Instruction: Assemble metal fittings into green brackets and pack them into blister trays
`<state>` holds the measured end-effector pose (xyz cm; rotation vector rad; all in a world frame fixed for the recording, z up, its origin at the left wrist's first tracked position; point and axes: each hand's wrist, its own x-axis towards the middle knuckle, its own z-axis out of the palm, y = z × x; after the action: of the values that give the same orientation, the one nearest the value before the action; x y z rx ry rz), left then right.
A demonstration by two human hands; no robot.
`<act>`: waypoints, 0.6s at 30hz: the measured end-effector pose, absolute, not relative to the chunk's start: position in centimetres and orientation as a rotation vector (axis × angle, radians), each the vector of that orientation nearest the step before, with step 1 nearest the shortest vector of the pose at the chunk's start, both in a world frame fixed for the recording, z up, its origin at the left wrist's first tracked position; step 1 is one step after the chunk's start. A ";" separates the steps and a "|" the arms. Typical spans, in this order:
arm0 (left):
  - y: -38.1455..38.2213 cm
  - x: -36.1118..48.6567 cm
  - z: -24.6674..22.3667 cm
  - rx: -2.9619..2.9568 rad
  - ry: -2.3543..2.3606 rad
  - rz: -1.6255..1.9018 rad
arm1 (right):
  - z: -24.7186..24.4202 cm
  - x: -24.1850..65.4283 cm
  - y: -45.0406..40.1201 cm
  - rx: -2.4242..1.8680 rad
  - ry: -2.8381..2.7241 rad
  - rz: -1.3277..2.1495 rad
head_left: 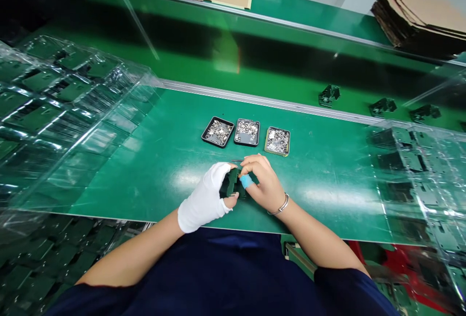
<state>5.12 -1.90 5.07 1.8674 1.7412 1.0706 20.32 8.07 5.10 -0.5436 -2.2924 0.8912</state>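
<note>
My left hand [209,197], in a white glove with bare fingertips, grips a dark green moulded plastic part [233,182] just above the green tabletop. At the part's upper right edge, my right hand [264,182] has its thumb and fingers pinched together; blue tape wraps the thumb. Whatever lies between those fingertips is too small to make out. A thin metal rod [237,160] shows just beyond the fingers. Past the hands sit three small trays of shiny metal pieces: a left tray [208,141], a middle tray [236,137] and a right tray [267,148].
Clear plastic blister trays [120,97] with green parts are stacked at the left. More blister trays [418,160] stand at the right. Several green parts [329,95] line the ledge behind a metal rail [225,95]. Cardboard sheets [425,15] are piled at the far right.
</note>
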 end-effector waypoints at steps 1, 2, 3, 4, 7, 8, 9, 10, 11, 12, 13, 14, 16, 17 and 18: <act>-1.8 5.2 5.1 1.838 1.737 1.075 | 5.1 20.3 8.1 -0.551 -2.283 0.896; -1.7 5.3 5.2 1.824 1.744 1.085 | 5.1 20.2 8.1 -0.558 -2.271 0.898; -1.5 5.4 5.2 1.822 1.757 1.096 | 5.1 20.2 8.1 -0.567 -2.259 0.897; -1.3 5.5 5.1 1.830 1.776 1.111 | 5.1 20.2 8.1 -0.578 -2.247 0.892; -0.8 5.6 4.9 1.885 1.830 1.149 | 5.1 20.1 7.9 -0.594 -2.230 0.879; -0.6 5.5 4.8 1.904 1.844 1.156 | 5.1 20.1 7.9 -0.593 -2.232 0.877; -0.5 5.4 4.8 1.922 1.854 1.160 | 5.2 20.1 7.8 -0.591 -2.235 0.876; -0.4 5.2 4.7 1.943 1.862 1.161 | 5.2 20.1 7.7 -0.588 -2.239 0.875; -0.3 5.1 4.7 1.969 1.869 1.157 | 5.2 20.1 7.6 -0.586 -2.246 0.874; -0.3 5.1 4.8 1.998 1.880 1.149 | 5.1 20.1 7.5 -0.586 -2.256 0.872; -0.3 5.1 4.7 2.029 1.899 1.136 | 5.1 20.1 7.4 -0.584 -2.267 0.869; -0.3 5.1 4.7 2.057 1.931 1.120 | 4.9 20.1 7.3 -0.582 -2.278 0.858; -0.4 5.6 4.6 2.089 2.028 1.079 | 4.6 20.1 7.1 -0.576 -2.290 0.806; -0.5 5.9 4.5 2.087 2.080 1.063 | 4.4 20.1 7.1 -0.577 -2.292 0.770; -0.6 6.3 4.4 2.075 2.124 1.052 | 4.1 20.0 7.1 -0.581 -2.294 0.736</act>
<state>6.30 -0.56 4.35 2.0747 2.1244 1.0524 20.01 7.08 4.12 -0.5812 -2.2942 0.7361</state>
